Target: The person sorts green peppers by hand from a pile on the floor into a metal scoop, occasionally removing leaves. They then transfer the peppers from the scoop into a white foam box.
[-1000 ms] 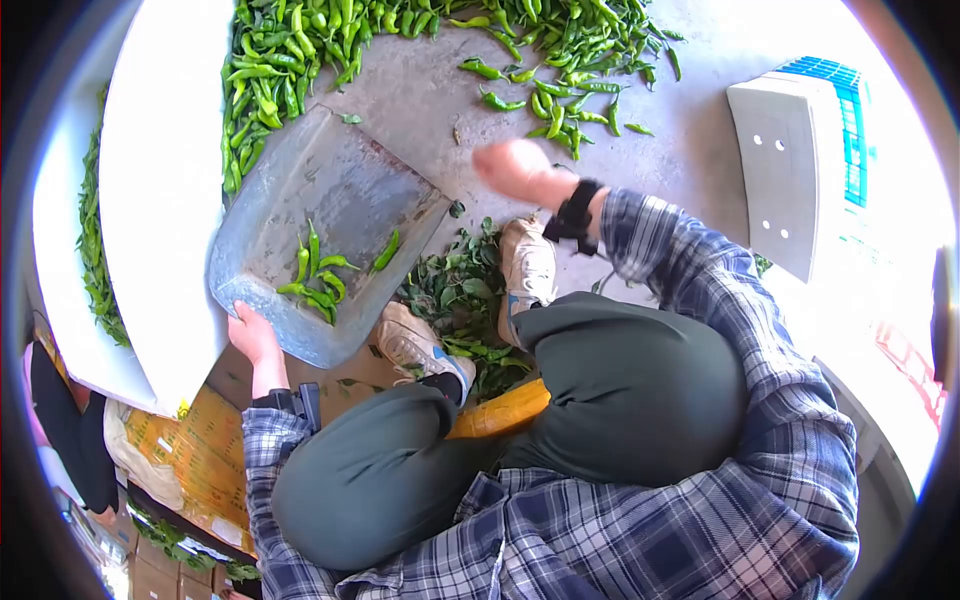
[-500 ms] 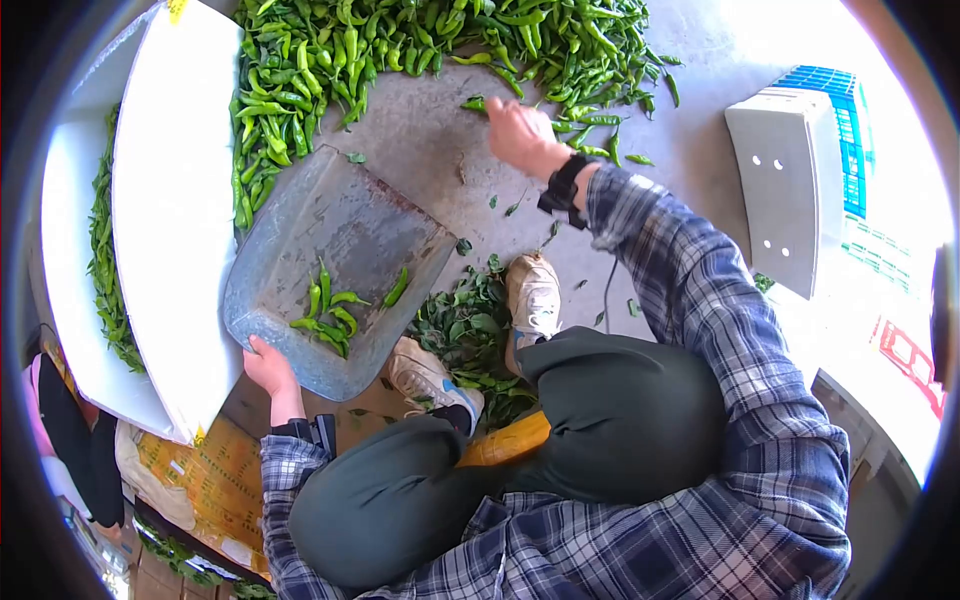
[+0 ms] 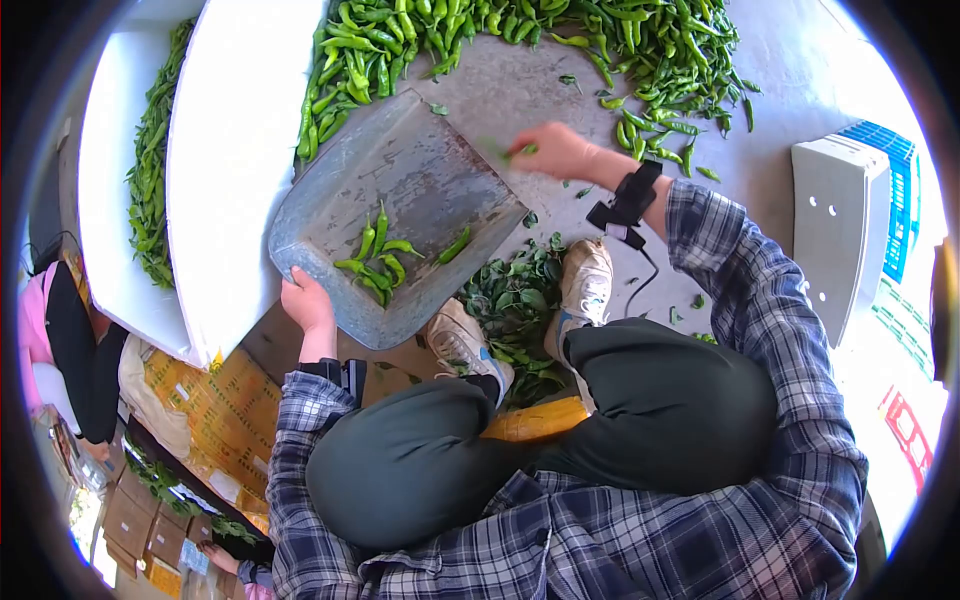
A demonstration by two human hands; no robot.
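Note:
My left hand (image 3: 309, 308) grips the near left rim of a worn grey metal scoop (image 3: 425, 165), which rests tilted on the floor. Several green peppers (image 3: 378, 278) lie in its hollow, one of them apart toward the right side. Over the scoop's far right edge is my right hand (image 3: 558, 152), smeared by motion, its fingers closed on a green pepper (image 3: 525, 150). Beyond the scoop spreads a big pile of green peppers (image 3: 690, 55), with a few loose ones at its near edge.
White foam boxes (image 3: 240, 150) stand at the left, one holding green peppers (image 3: 155, 180). Plucked leaves (image 3: 505, 300) lie between my shoes (image 3: 583, 285). A grey-white crate (image 3: 840, 220) and a blue crate (image 3: 905, 190) are at the right. Another person's dark sleeve (image 3: 75, 350) shows at the left.
My right hand has come from the pile's edge back toward the scoop, carrying a pepper. The view has shifted, so the scene sits lower right at the top. My left hand keeps its grip.

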